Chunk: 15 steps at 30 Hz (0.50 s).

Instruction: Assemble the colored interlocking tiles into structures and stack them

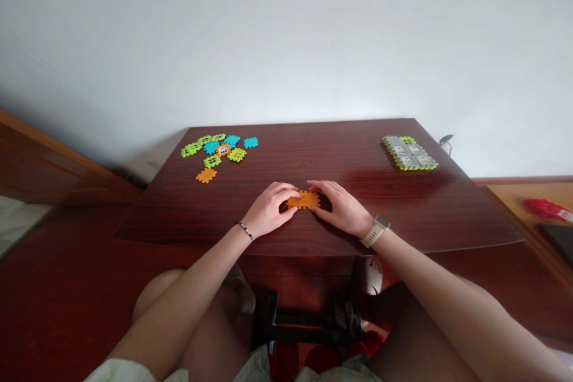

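Left hand [268, 209] and right hand [342, 209] both at the near middle of a dark reddish-brown wood tabletop [313, 152], closing from either side on an oblong orange waffle-block panel [304, 199]. The panel lies flat on the tabletop between them. Grip narrow on both sides: fingers [290, 190] of each hand are curled over its short ends, holding it between the two hands, with the middle of its face showing; whether it is one piece or two joined cannot be told from this view. Thin beaded bracelet [245, 230] on left wrist; pale-strapped watch [375, 231] on right wrist. Far left of tabletop: loose cluster of green and blue interlocking block pieces [215, 148], with a small orange-and-window piece [222, 150] among them and a single orange square piece [206, 175] lying just below. Far right: flat grey panel with printed windows and green edging [409, 153], well apart from the hands. A dark cable [445, 143] sits just beyond that corner, against a white wall [286, 30]. A red object [547, 209] lies on a lighter wood surface [510, 197] to the right. Sandal [369, 277] visible below the tabletop edge.
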Each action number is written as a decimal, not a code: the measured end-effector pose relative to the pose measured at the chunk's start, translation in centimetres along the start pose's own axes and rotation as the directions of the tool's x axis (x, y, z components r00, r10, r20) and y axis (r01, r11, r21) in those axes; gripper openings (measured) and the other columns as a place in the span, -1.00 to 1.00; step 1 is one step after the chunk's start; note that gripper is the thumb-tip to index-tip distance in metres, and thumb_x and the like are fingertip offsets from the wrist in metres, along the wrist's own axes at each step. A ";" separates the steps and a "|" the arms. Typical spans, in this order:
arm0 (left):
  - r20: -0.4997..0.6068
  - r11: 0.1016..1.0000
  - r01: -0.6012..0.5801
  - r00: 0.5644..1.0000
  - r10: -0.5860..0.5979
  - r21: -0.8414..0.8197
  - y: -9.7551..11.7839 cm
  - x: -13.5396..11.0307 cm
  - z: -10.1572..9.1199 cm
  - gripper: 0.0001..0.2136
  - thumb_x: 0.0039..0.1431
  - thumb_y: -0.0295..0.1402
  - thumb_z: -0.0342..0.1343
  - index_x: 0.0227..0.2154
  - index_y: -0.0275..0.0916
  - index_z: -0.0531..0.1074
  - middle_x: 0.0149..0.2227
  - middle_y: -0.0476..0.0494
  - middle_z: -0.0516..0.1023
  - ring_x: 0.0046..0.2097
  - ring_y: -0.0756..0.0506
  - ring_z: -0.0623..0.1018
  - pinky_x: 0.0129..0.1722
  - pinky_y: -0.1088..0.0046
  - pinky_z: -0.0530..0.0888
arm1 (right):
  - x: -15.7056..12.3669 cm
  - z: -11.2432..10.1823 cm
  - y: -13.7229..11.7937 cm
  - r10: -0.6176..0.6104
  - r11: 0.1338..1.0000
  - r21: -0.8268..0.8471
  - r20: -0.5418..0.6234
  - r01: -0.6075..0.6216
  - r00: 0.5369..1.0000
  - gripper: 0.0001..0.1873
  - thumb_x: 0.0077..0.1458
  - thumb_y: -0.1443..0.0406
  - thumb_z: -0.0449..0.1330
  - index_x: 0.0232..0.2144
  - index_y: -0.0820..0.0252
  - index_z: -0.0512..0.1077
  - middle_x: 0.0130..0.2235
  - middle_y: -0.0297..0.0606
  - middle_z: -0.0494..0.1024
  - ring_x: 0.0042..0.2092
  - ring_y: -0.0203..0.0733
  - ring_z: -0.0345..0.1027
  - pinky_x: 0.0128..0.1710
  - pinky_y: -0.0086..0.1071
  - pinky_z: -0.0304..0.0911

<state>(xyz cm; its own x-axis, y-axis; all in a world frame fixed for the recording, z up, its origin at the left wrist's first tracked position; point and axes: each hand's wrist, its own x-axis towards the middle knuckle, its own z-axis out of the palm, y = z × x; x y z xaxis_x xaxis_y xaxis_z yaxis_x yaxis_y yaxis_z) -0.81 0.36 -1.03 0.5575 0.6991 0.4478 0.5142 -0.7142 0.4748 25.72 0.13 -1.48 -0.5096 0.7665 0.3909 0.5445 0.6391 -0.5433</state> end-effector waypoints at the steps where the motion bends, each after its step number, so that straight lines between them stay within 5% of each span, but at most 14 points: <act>1: 0.000 1.000 0.001 1.000 -0.001 0.000 0.0 0.0 0.0 -0.76 0.31 -0.48 0.28 0.00 -0.14 0.56 0.09 -0.19 0.64 0.13 -0.23 0.57 0.21 0.04 0.57 | 0.0 0.0 -0.1 0.000 1.000 0.000 0.003 0.000 1.000 -0.35 0.29 0.29 0.34 0.36 0.05 0.30 0.14 -0.06 0.61 0.21 0.16 0.50 0.27 0.15 0.40; 15: 0.012 1.000 0.019 1.000 -0.019 0.019 0.1 0.0 0.0 -0.74 0.29 -0.51 0.26 0.00 -0.13 0.54 0.08 -0.19 0.63 0.13 -0.24 0.57 0.21 0.03 0.56 | 0.0 -0.2 -0.4 0.006 1.000 0.003 0.010 -0.006 1.000 -0.34 0.26 0.32 0.30 0.37 0.02 0.32 0.14 -0.07 0.60 0.22 0.19 0.48 0.29 0.18 0.39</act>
<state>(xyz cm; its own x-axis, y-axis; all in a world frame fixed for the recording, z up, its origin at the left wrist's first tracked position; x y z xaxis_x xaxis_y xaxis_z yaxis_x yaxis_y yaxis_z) -0.75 0.30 -0.99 0.5553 0.7121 0.4297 0.5369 -0.7015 0.4687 25.66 -0.07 -1.12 -0.5133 0.7694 0.3802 0.5451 0.6345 -0.5480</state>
